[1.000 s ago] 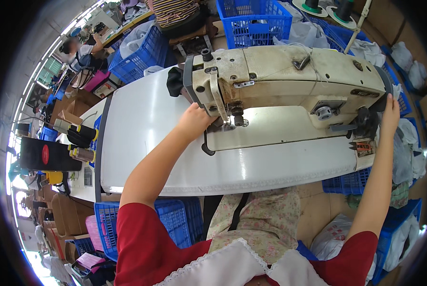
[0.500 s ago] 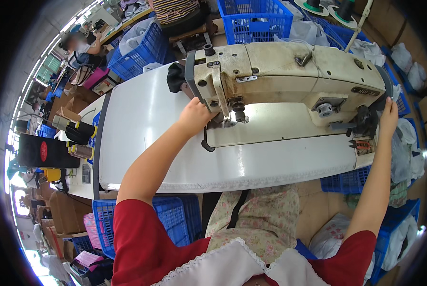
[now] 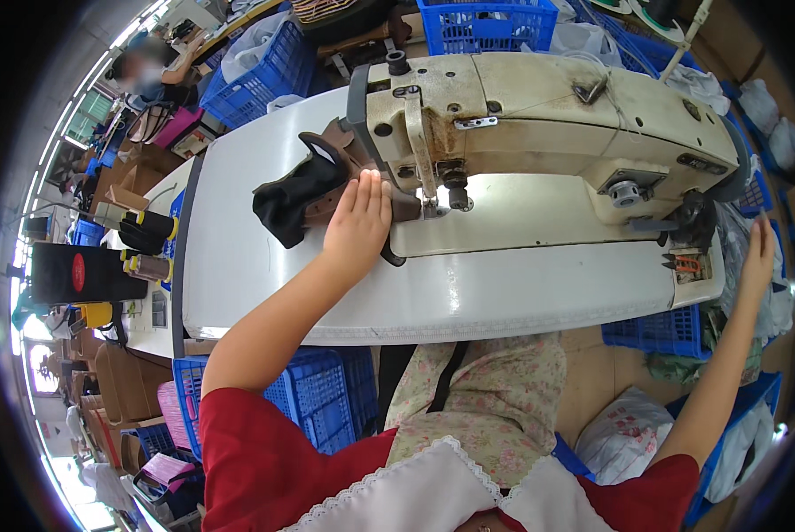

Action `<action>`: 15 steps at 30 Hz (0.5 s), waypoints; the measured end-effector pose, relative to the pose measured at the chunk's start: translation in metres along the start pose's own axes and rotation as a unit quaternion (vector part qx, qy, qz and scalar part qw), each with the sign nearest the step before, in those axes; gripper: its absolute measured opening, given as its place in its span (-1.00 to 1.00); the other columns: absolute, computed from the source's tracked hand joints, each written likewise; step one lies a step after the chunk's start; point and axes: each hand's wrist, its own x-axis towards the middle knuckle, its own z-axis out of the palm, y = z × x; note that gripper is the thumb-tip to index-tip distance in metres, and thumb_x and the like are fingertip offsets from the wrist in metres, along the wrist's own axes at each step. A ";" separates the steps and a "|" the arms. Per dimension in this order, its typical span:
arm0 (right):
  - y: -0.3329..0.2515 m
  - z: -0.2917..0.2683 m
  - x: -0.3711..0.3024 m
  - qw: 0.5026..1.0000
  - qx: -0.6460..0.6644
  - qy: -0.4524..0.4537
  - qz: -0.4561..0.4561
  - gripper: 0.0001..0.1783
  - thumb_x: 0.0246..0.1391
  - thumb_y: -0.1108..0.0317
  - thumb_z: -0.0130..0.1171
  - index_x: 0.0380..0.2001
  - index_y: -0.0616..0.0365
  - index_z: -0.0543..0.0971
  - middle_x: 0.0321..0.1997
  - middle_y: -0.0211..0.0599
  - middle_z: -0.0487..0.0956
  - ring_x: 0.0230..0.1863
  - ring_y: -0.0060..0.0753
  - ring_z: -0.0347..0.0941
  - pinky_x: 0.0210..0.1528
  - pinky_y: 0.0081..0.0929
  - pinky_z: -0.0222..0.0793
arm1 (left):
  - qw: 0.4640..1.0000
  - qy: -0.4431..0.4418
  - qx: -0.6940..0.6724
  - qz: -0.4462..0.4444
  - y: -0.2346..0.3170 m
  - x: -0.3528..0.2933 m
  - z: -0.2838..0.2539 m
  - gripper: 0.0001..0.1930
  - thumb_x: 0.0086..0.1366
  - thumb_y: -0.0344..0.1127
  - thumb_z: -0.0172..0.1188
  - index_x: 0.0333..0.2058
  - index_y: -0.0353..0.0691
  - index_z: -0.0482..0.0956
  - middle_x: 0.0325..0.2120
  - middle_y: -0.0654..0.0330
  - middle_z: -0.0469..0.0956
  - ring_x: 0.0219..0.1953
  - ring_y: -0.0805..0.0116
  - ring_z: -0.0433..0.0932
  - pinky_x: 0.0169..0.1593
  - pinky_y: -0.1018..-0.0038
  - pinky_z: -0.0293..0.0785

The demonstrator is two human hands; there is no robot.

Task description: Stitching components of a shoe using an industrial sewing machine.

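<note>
A brown leather-like piece with black cloth (image 3: 295, 191), shaped like a shoe upper, lies on the white table left of the needle area. My left hand (image 3: 359, 217) rests flat on its brown part, fingers stretched toward the sewing machine (image 3: 557, 115). The piece's right end reaches the presser foot (image 3: 433, 209). My right hand (image 3: 756, 253) is off to the right, beyond the machine's end and apart from the dark handwheel (image 3: 736, 160). Its fingers are extended, and nothing shows in them.
Small red-handled snips (image 3: 684, 263) lie in a recess at the table's right end. Thread cones (image 3: 144, 235) stand at the left. Blue crates (image 3: 486, 27) sit behind the table, and others (image 3: 322, 399) below it. Another person (image 3: 149, 71) sits at the far left.
The brown and black piece has come out leftward from behind the machine head. My left hand has flattened onto it. My right hand has left the handwheel, moving right and down.
</note>
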 end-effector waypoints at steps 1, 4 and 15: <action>-0.008 -0.003 -0.012 1.000 0.010 -0.001 -0.008 -0.57 0.33 0.19 0.08 0.15 0.20 0.50 0.09 -0.16 0.57 0.12 -0.37 0.48 0.20 -0.47 0.29 | 1.000 0.014 -0.004 -0.004 0.001 0.001 0.001 -0.53 0.24 -0.27 0.03 0.09 -0.39 0.46 0.18 -0.10 0.42 0.32 0.02 0.27 0.40 0.20 0.06; -0.030 0.007 -0.071 0.994 -0.024 -0.065 0.090 -0.70 0.31 0.29 0.10 0.00 0.21 0.60 -0.13 -0.29 0.64 -0.05 -0.42 0.55 0.08 -0.49 0.38 | 0.999 0.023 -0.039 -0.022 0.003 0.002 0.006 -0.53 0.23 -0.28 0.03 0.09 -0.38 0.47 0.17 -0.08 0.43 0.33 0.02 0.27 0.40 0.20 0.06; -0.038 0.025 -0.112 0.948 -0.233 -0.160 -0.149 -0.79 -0.09 0.50 0.19 -0.32 0.04 0.67 -0.22 -0.24 0.61 -0.13 -0.07 0.53 -0.10 -0.22 0.46 | 0.995 -0.025 -0.094 -0.031 0.003 0.008 -0.002 -0.53 0.20 -0.36 0.04 0.09 -0.42 0.43 0.14 -0.08 0.43 0.34 -0.03 0.24 0.40 0.13 0.07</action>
